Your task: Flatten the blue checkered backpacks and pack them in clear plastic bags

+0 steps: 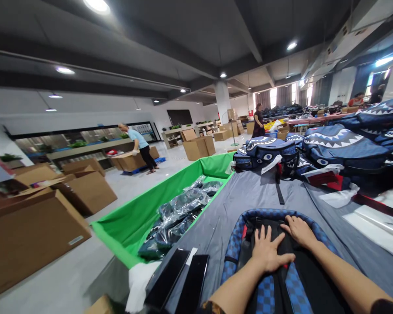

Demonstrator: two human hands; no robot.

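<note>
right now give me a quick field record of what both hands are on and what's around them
left hand: left hand flat on blue checkered fabric backpack
right hand: right hand flat on the same backpack
surface: grey cloth-covered table
left side: green fabric bin holding plastic-wrapped bags
behind: blue shark-face backpacks piled
floor: brown cardboard boxes

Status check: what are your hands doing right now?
Left hand and right hand flat, open, on the blue checkered backpack. Two phones lie beside it, apart.

Backpack (pixel 265 261) on table (pixel 216 209); bin (pixel 140 218) left; backpack pile (pixel 330 144) behind right.
</note>
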